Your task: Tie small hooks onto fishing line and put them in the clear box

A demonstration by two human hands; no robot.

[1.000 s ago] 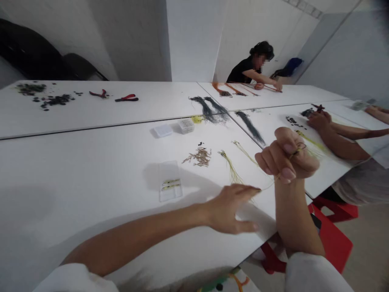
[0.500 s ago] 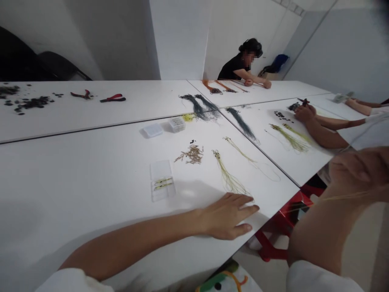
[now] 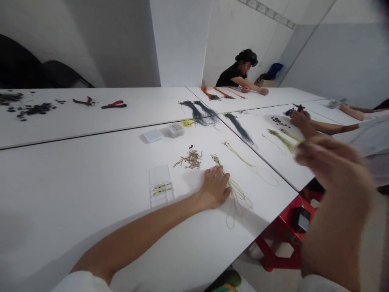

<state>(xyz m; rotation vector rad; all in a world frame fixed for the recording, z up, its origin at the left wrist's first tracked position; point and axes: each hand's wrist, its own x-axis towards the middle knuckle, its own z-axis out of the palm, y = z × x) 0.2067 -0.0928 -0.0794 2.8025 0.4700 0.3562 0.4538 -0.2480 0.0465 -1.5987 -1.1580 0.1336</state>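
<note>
My left hand (image 3: 214, 188) lies palm down on the table, its fingers spread. The fingertips touch the upper part of a bundle of yellow-green line rigs (image 3: 241, 196), whose loose ends and a loop trail toward the table's front edge. Raised at the right is my right hand (image 3: 332, 162), smeared by motion, so its grip and contents do not show clearly. Left of my left hand stands an open clear plastic box (image 3: 160, 175) with a few yellow-green pieces inside. A pile of brass-coloured metal clips (image 3: 193, 159) lies beyond my left fingers.
More yellow-green lines (image 3: 240, 154) lie to the right. Closed boxes (image 3: 176, 130), dark line bundles (image 3: 197, 111) and red-handled pliers (image 3: 115, 104) are farther back. A red stool (image 3: 282, 239) stands below the table edge. Co-workers sit across (image 3: 234, 75) and at the right (image 3: 373, 129).
My left hand has moved up and left onto the line bundle. My right hand has moved left and up; the strands seen by it earlier no longer show there. A line loop now lies near the front edge.
</note>
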